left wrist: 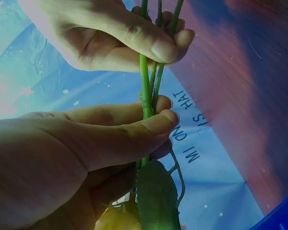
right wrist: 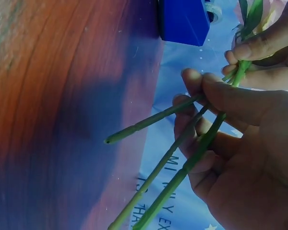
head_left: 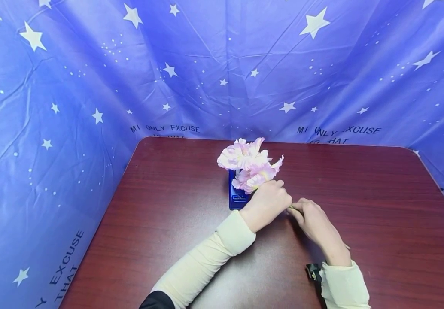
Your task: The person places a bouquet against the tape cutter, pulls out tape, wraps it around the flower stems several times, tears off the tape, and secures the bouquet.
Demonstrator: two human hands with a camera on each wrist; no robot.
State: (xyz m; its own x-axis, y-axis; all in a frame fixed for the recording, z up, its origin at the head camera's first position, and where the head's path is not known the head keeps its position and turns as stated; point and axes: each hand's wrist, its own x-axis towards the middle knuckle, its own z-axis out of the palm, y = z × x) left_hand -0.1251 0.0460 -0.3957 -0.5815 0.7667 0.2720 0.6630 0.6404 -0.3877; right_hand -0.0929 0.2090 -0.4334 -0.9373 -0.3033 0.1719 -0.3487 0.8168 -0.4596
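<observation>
Flowers [head_left: 243, 156] with pale pink, ruffled petals are held above the surface between two bare hands. Their blooms reach out beyond the grip of the left hand [head_left: 268, 204], toward the far edge, and the stems [right wrist: 158, 117] run back from there to the right hand [head_left: 318, 225].

The left grip is closed, thumb and fingers pinching the green stems near the blooms, just beside a dark green leaf [left wrist: 156, 194]. The right grip is closed too, with thumb and fingers pinching the same stems a little farther down, near the left hand but apart from it. Three stem ends stick out past the right hand; one angles away from the other two.

The surface [head_left: 160, 206] is dark red-brown with wood grain, rounded at its far corners and shiny near the middle. A blue object [head_left: 237, 205] sits on it, partly hidden behind the blooms, with a pale roll [right wrist: 214, 10] at its side. A cream sleeve [head_left: 195, 268] covers the left forearm, and a cream cuff [head_left: 343, 283] the right, with a small black device [head_left: 313, 272] beside it.

Blue-violet cloth [head_left: 222, 43] printed with white stars and dark lettering, including "ONLY EXCUSE", hangs in folds behind the surface and along both sides.
</observation>
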